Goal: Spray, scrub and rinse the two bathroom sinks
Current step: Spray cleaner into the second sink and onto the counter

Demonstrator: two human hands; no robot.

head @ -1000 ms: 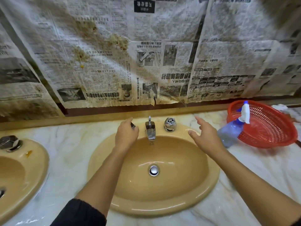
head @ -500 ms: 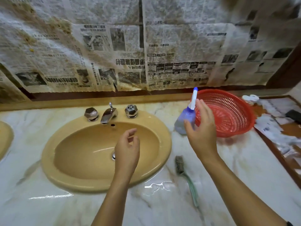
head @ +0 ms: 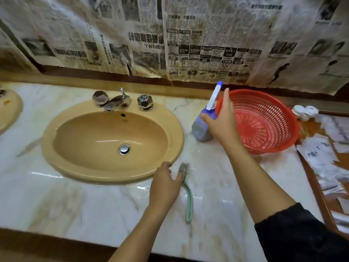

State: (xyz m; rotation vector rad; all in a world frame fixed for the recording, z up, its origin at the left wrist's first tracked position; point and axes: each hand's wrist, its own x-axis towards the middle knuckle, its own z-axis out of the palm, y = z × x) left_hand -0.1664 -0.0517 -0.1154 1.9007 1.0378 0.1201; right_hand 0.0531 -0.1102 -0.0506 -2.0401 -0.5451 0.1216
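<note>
Right hand point(head: 221, 122) at the spray bottle point(head: 203, 127): fingers spread around its neck and body, not visibly closed on it; we judge it a grasp about to close. Left hand point(head: 164, 183) lies with loosely extended fingers over the scrub brush point(head: 187, 188), fingertips at the bristle head; no grip yet, contact uncertain because of blur.

The bottle leans against the red basket point(head: 268, 118), nozzle up, on the marble counter point(head: 75, 201). The brush lies just beside the front rim of the tan sink point(head: 111, 140). The basin looks dry, drain shut. A second sink point(head: 9, 108) shows at the left edge.

Step in hand, our reading: collect both tools before spraying. To do it well, we close the right hand below the trigger head so the index finger reaches the trigger, lift clear of the basket, and aim into the basin. We take the brush by its green handle, not the bristles.
</note>
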